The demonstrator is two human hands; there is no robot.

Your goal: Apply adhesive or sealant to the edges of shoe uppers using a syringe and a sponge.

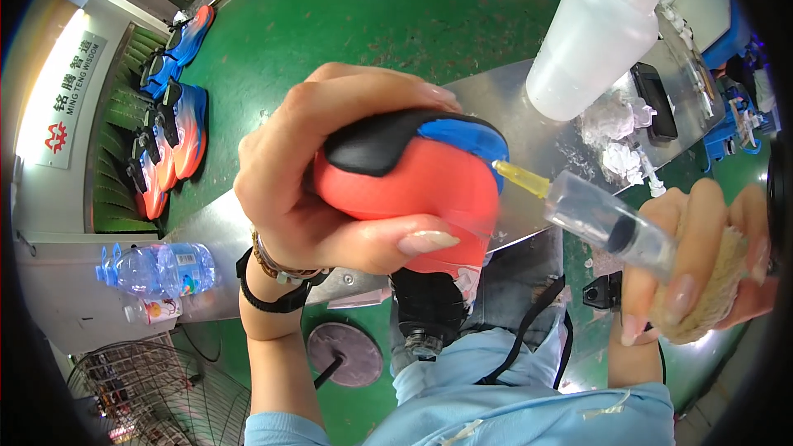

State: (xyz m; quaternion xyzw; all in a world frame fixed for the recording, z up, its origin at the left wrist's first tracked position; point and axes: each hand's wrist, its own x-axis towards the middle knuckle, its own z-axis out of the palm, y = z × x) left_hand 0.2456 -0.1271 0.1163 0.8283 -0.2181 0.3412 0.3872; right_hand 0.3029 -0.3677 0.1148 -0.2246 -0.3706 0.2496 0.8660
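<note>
Raised above the metal table edge, a coral-red shoe [401,182] with black and blue patches is gripped by my left hand [285,157], its fingers wrapped around one end and its thumb pressed on the coral side. Closed around a clear syringe [586,215] is my right hand [690,248], which also has a beige cloth or sponge pad [700,301] against the palm. The syringe's yellow needle [520,178] points left, with its tip at the edge of the blue patch. Whether the tip touches the shoe I cannot tell.
A white plastic bottle [591,41] stands on the metal table [496,87], near crumpled white tissue [621,162] and a black phone-like device [654,103]. Several shoes [178,132] line the left side of a green surface [347,25]. Water bottles [178,269] lie left, above a wire-caged fan [149,376].
</note>
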